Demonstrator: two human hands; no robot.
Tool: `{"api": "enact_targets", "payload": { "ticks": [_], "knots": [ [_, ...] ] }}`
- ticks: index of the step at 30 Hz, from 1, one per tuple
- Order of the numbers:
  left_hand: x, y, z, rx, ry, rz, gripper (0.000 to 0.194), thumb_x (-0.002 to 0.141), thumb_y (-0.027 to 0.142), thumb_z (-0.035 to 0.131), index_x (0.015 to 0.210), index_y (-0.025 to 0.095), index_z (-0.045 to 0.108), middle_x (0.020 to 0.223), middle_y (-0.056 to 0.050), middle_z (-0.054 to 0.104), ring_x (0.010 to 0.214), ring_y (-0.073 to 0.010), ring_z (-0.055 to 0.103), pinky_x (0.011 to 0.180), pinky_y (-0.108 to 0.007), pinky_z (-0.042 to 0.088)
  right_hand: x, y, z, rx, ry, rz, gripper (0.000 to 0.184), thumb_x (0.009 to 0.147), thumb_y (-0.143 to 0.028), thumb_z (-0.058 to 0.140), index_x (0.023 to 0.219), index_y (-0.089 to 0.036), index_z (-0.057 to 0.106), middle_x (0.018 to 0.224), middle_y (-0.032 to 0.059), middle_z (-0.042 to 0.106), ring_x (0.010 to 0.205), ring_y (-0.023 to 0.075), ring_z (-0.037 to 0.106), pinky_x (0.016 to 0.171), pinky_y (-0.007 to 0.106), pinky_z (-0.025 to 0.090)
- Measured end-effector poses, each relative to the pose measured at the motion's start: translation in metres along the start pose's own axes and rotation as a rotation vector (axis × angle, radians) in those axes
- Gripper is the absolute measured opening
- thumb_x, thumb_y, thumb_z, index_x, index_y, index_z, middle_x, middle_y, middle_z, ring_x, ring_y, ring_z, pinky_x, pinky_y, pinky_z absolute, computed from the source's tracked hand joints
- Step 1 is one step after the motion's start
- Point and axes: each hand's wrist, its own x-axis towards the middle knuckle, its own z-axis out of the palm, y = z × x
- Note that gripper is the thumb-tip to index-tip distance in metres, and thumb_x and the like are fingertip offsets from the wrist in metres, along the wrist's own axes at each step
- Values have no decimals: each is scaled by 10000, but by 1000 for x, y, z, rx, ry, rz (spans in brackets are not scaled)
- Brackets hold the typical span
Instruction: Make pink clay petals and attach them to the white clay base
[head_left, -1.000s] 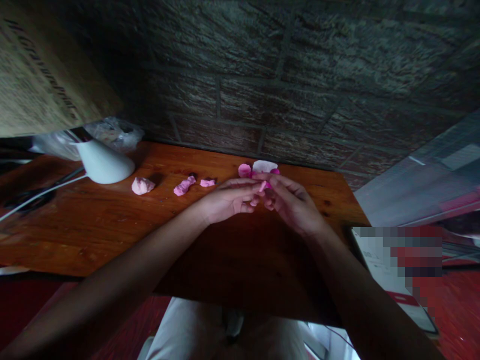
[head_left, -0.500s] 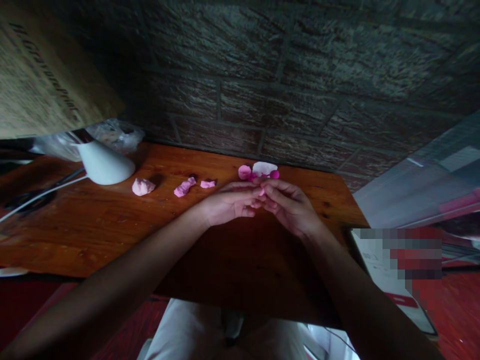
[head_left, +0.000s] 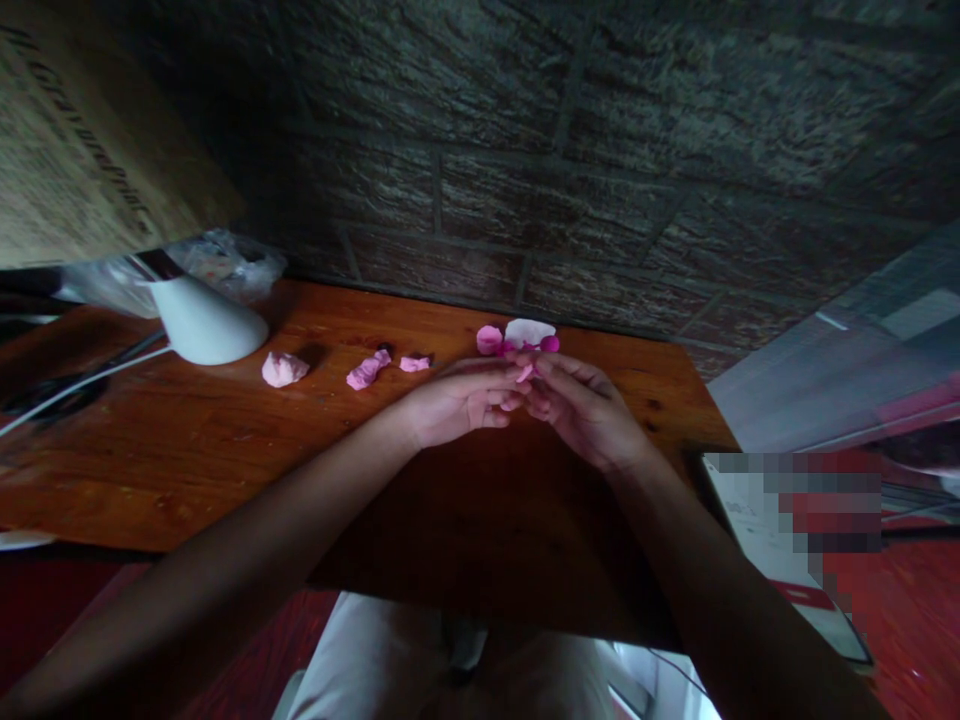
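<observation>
Over the dark front part of the table, my left hand (head_left: 455, 405) and my right hand (head_left: 589, 415) meet at the fingertips. A small, thin piece of pink clay (head_left: 526, 372) is pinched between them. The thumb and fingers of my right hand press on it, while the bent fingers of my left hand support it from the other side. Just behind the hands lie a round pink disc (head_left: 490, 340), a flat white piece (head_left: 531, 332) and a darker magenta bit (head_left: 550, 343). Fingers partly cover this group.
Left of my hands sit a pale pink lump (head_left: 284, 369), a longer pink lump (head_left: 368, 370) and a small pink piece (head_left: 415, 364). A white lamp base (head_left: 210, 325) with a cord stands farther left, near a plastic bag (head_left: 236, 265). Behind the wooden table (head_left: 187, 450) rises a brick-patterned wall (head_left: 487, 200).
My fingers have shifted slightly around the pink clay, and more of it shows between the fingertips. Both hands stay in nearly the same place; the lumps on the table have not moved.
</observation>
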Motion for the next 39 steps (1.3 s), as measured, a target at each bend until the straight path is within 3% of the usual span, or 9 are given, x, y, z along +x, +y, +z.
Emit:
{"api": "enact_targets", "payload": {
  "ticks": [16,23,30,33,39],
  "knots": [
    [0,1,-1,43,1,-28,272,742,323,864,861,121,726,820,-51,709,755,-125,636,635,-210,477,-1,-8,-4,-253,-19,-30,263,752,-448,869,904,-241,816,840,13,744,655,107,568,584,242,454],
    [1,-3,-4,74,4,46,320,717,331,888,918,124,750,875,-83,751,774,-137,659,658,-219,477,1,-4,-5,-183,-26,-40,252,747,-420,879,919,-247,817,789,-5,715,634,98,568,572,233,452],
    [1,-1,2,61,61,44,328,709,320,905,915,124,741,818,-43,719,710,-112,641,621,-203,470,1,-5,-4,-145,19,-45,265,763,-462,850,917,-248,817,836,10,732,664,108,583,588,242,470],
    [0,3,3,43,105,43,286,709,288,900,877,124,737,808,-36,708,713,-115,650,626,-204,488,1,-7,-6,-159,83,-40,249,722,-421,882,898,-255,822,839,0,739,649,97,575,582,234,459],
    [0,4,2,42,119,72,230,754,248,866,894,120,737,835,-41,716,744,-120,674,627,-201,501,2,-4,-6,-117,82,0,240,696,-393,899,883,-263,822,789,-10,737,631,86,578,568,223,450]
  ]
}}
